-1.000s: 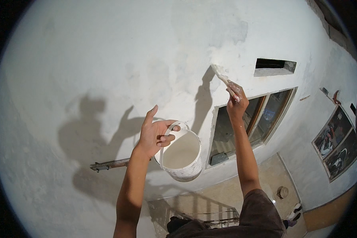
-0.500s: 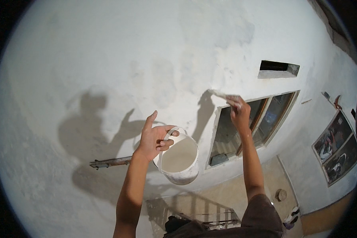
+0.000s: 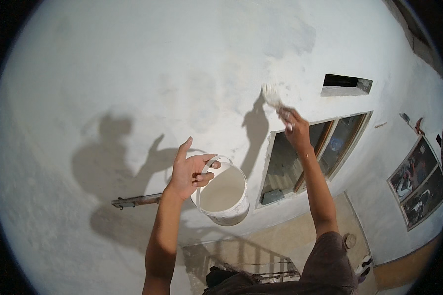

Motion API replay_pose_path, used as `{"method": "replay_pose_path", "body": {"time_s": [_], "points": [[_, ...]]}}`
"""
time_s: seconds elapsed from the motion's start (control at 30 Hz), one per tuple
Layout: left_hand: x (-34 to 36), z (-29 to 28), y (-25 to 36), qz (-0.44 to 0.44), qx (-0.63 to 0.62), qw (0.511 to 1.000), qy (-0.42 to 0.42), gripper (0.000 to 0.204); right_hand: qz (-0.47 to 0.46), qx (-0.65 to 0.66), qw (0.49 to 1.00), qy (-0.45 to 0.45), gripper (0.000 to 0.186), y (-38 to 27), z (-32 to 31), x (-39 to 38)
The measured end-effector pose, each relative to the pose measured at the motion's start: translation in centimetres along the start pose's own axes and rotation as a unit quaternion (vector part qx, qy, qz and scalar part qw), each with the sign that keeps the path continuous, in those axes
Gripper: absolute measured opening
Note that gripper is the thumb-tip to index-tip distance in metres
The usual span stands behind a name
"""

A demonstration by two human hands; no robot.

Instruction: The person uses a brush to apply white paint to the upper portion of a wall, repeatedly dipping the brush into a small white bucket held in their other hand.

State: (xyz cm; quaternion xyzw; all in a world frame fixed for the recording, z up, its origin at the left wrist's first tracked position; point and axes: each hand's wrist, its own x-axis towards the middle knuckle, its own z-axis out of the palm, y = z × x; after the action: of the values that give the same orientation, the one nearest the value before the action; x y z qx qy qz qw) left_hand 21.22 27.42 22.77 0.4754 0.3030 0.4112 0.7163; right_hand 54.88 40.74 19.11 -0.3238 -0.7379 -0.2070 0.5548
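A white paint bucket (image 3: 234,216) hangs from my left hand (image 3: 184,174), whose fingers are hooked under its handle while the thumb points up. Pale liquid, like paint, shows inside, and the bucket's outside is smudged. My right hand (image 3: 296,130) grips a paintbrush (image 3: 270,94) by the handle, with its whitish bristles pointing up at the white wall (image 3: 182,54). The brush tip is at or very close to the wall; exact contact is hard to tell. Patchy, damp-looking areas surround it.
A wood-framed window (image 3: 325,140) lies right of the brush, below a small slot opening (image 3: 347,84). A narrow rail (image 3: 135,201) is left of my forearm. Below me stands a metal frame with bars (image 3: 273,268). Another window (image 3: 418,182) is in the right wall.
My right hand and the paintbrush have tilted upright, and the bristles have moved up the wall. My left hand and the bucket have hardly moved.
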Motion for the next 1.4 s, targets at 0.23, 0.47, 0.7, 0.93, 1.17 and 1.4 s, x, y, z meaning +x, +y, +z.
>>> {"method": "replay_pose_path", "body": {"time_s": [0.23,0.47,0.7,0.93,1.17,1.4], "points": [[0.1,-0.7,-0.4,-0.005,-0.017,1.000,-0.014,0.106,0.102,0.084,0.990,-0.054,0.046,-1.2,0.6,-5.5],[0.0,-0.5,-0.3,-0.014,0.003,1.000,0.006,0.107,0.056,0.123,0.990,-0.050,0.042,0.2,0.0,1.6],[-0.6,-0.1,0.0,0.009,0.020,1.000,0.021,0.108,-0.033,0.015,0.998,0.047,0.041,-1.5,-0.3,1.0],[-0.4,-0.1,-0.1,-0.001,0.014,0.999,0.033,0.107,0.019,0.025,0.997,-0.065,0.047,-1.8,1.3,-6.1],[-0.5,-0.4,-0.1,-0.008,0.034,0.999,0.032,0.107,0.053,0.081,0.993,-0.070,0.044,-0.9,-0.6,1.3],[-0.7,-0.3,0.3,-0.010,0.007,1.000,0.024,0.107,-0.016,0.029,0.999,0.030,0.057,-0.5,-0.5,2.1]]}}
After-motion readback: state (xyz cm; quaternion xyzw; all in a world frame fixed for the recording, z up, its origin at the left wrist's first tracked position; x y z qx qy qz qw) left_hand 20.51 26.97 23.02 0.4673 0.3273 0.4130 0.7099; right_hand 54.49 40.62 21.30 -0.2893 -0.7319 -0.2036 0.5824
